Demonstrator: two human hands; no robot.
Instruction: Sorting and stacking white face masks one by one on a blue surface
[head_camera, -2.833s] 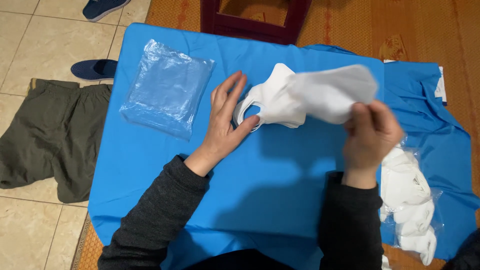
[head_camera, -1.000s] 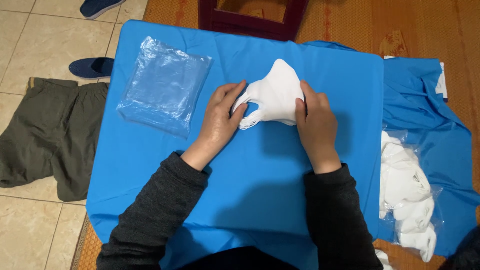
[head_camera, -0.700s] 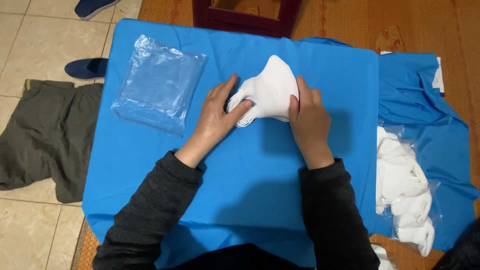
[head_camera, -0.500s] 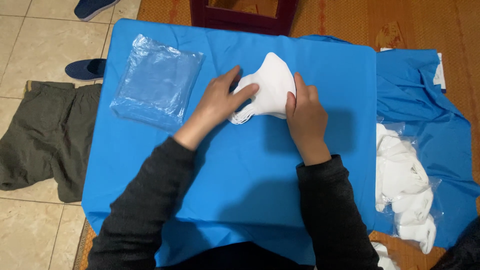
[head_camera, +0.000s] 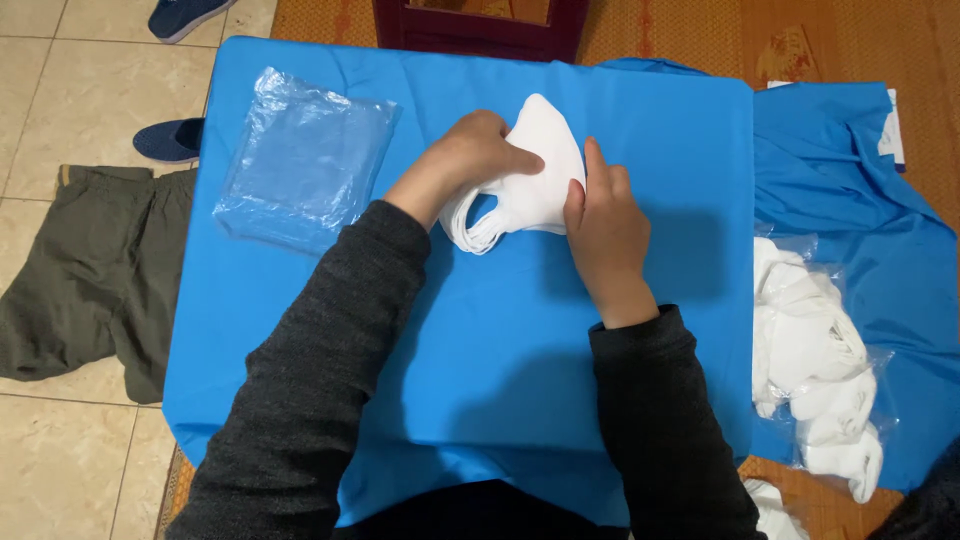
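Pressing down on a folded white cloth piece (head_camera: 535, 165), both hands are at work near the far middle of the blue cloth (head_camera: 500, 350) that covers the table. We see the left hand (head_camera: 470, 155) laid over the white piece's left part, fingers curled and the thumb stretched across its top face, knuckles up. The right hand (head_camera: 605, 225) stands just beside it, flat against the white piece's right edge, fingers together and pointing away from us, the thumb touching the fabric. So neither hand is pinching; both bear on the white piece, one from above, one from the side. At the lower left of the piece we make out several stacked layers with looped edges peeking from under the left hand.

Off to the left, well apart from the hands, a clear plastic bag (head_camera: 300, 165) lies flat on the blue cloth. To the right, off the table's edge, a heap of white pieces (head_camera: 815, 360) sits partly in clear plastic on more blue fabric (head_camera: 850, 170). On the tiled floor at the left we spot a dark green garment (head_camera: 85, 270) and a dark blue shoe (head_camera: 165, 140). Dark grey sleeves (head_camera: 300, 380) cover both forearms.
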